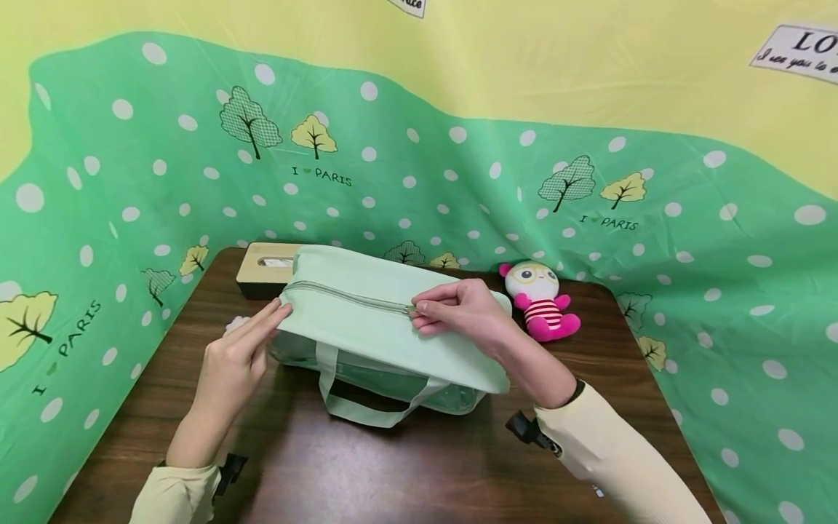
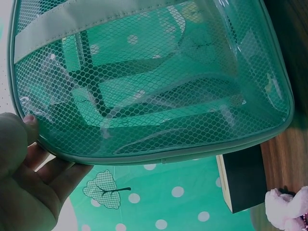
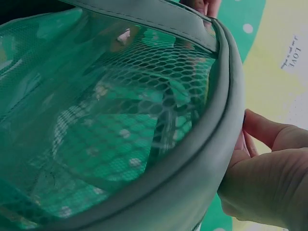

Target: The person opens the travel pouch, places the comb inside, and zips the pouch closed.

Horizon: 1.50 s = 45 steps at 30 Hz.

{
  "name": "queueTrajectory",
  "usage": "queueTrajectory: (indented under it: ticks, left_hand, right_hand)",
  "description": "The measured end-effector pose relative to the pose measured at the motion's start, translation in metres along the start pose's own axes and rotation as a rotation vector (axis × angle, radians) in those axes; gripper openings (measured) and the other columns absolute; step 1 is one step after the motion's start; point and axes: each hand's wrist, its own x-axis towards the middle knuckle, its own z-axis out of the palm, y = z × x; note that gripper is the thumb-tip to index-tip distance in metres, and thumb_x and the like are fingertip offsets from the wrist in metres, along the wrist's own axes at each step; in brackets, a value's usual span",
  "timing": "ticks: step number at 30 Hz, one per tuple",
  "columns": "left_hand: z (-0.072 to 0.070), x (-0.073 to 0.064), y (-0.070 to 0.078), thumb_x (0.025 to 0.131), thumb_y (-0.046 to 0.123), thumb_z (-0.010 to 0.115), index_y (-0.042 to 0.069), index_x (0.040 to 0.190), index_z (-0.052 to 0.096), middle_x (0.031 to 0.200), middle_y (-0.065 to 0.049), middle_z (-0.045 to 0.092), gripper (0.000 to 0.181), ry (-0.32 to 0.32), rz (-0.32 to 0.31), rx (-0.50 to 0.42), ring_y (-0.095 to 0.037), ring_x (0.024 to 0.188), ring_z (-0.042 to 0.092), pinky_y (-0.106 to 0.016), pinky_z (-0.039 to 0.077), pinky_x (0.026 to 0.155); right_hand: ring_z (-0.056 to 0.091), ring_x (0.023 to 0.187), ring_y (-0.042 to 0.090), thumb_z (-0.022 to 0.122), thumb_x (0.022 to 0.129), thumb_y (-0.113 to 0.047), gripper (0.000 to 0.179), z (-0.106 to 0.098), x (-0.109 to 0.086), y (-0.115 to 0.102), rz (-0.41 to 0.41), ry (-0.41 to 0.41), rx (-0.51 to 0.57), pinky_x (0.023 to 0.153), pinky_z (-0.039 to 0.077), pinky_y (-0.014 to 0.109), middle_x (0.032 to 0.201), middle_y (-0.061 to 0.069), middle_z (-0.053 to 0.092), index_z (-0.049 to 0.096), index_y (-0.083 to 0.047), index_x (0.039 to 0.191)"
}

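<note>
A mint-green bag [image 1: 373, 331] with see-through sides stands on the table, its long zipper [image 1: 340, 295] running across the top. With thumb and fingers, my right hand [image 1: 468, 313] pinches the zipper pull [image 1: 411, 310] toward the right part of the lid. My left hand [image 1: 236, 364] holds the bag's left top corner; in the left wrist view its thumb is on the edge and the fingers lie behind. A mesh pocket [image 2: 159, 86] shows on that clear side. The fabric carry handle [image 1: 366, 416] hangs down in front.
Behind the bag's left end is a tissue box [image 1: 265, 271] with a wooden top. A pink and white plush toy [image 1: 543, 306] sits at the table's back right. Near my left hand lies a small pale fluffy thing [image 1: 236, 324]. Patterned green cloth [image 1: 406, 204] surrounds the brown table [image 1: 314, 466].
</note>
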Motion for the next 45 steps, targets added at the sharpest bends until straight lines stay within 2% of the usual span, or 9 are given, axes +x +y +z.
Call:
queueTrajectory:
  ticks: [3,14,28,30,33,34,36,42,45]
  left_hand:
    - [0.001,0.0,0.001,0.075,-0.02,0.077,0.008,0.125,0.076,0.124,-0.014,0.074,0.057,0.015,0.001,-0.002,-0.035,0.099,0.075,-0.047,0.054,0.062]
    - [0.001,0.0,0.001,0.075,-0.021,0.078,0.008,0.124,0.076,0.124,-0.014,0.074,0.057,0.014,-0.003,0.002,-0.036,0.099,0.075,-0.048,0.055,0.063]
    - [0.002,0.0,0.0,0.076,-0.019,0.077,0.008,0.125,0.076,0.124,-0.015,0.074,0.055,0.012,-0.01,-0.008,-0.036,0.1,0.074,-0.046,0.053,0.059]
    - [0.002,0.0,0.0,0.079,-0.017,0.076,0.007,0.125,0.075,0.124,-0.016,0.073,0.051,0.007,-0.006,-0.006,-0.037,0.099,0.074,-0.044,0.051,0.055]
    - [0.002,-0.001,-0.002,0.098,0.003,0.067,0.006,0.125,0.075,0.123,-0.018,0.073,0.028,-0.004,-0.002,-0.007,-0.038,0.097,0.074,-0.039,0.047,0.049]
    - [0.002,-0.001,-0.003,0.104,0.011,0.062,0.005,0.124,0.075,0.122,-0.019,0.073,0.025,-0.007,-0.001,-0.008,-0.038,0.097,0.074,-0.038,0.045,0.048]
    - [0.002,-0.001,-0.004,0.11,0.027,0.051,0.005,0.124,0.075,0.121,-0.02,0.073,0.035,-0.013,0.0,-0.01,-0.039,0.096,0.074,-0.034,0.042,0.046]
    - [0.002,-0.002,-0.006,0.105,0.013,0.06,0.005,0.125,0.074,0.122,-0.02,0.073,0.026,-0.026,-0.005,-0.015,-0.039,0.095,0.074,-0.03,0.038,0.044]
    - [0.003,-0.002,-0.007,0.11,0.025,0.052,0.005,0.125,0.075,0.121,-0.02,0.073,0.034,-0.016,-0.005,-0.018,-0.039,0.093,0.074,-0.029,0.036,0.044]
  right_hand:
    - [0.075,0.073,0.009,0.061,0.098,0.009,0.028,0.004,0.005,0.0,0.006,-0.005,-0.003,0.074,0.061,0.029,0.094,0.021,0.077,0.06,0.025,0.121]
    - [0.074,0.072,0.008,0.063,0.099,0.006,0.025,0.025,0.019,0.0,0.02,0.0,-0.038,0.075,0.061,0.029,0.095,0.025,0.077,0.066,0.02,0.12]
    - [0.074,0.072,0.01,0.064,0.098,0.006,0.023,0.052,0.037,-0.002,0.068,0.014,-0.007,0.077,0.061,0.031,0.099,0.028,0.076,0.068,0.017,0.118]
    - [0.074,0.072,0.01,0.064,0.098,0.005,0.023,0.055,0.039,-0.004,0.072,0.014,-0.01,0.077,0.061,0.031,0.099,0.027,0.076,0.069,0.016,0.118]
    - [0.074,0.072,0.011,0.065,0.098,0.005,0.022,0.059,0.042,-0.008,0.079,0.017,-0.013,0.077,0.061,0.031,0.1,0.027,0.076,0.07,0.015,0.118]
    - [0.074,0.072,0.011,0.065,0.098,0.005,0.022,0.06,0.043,-0.009,0.082,0.018,-0.013,0.078,0.061,0.031,0.1,0.026,0.076,0.07,0.014,0.118]
    - [0.074,0.071,0.011,0.065,0.098,0.005,0.022,0.063,0.045,-0.01,0.084,0.019,-0.005,0.078,0.061,0.032,0.101,0.026,0.076,0.07,0.014,0.118]
    - [0.074,0.07,0.01,0.067,0.098,0.004,0.022,0.072,0.052,-0.012,0.075,0.021,0.006,0.079,0.061,0.032,0.098,0.023,0.077,0.071,0.013,0.117]
    - [0.073,0.07,0.01,0.067,0.098,0.003,0.022,0.075,0.055,-0.014,0.076,0.021,0.004,0.079,0.061,0.032,0.097,0.023,0.077,0.071,0.012,0.117]
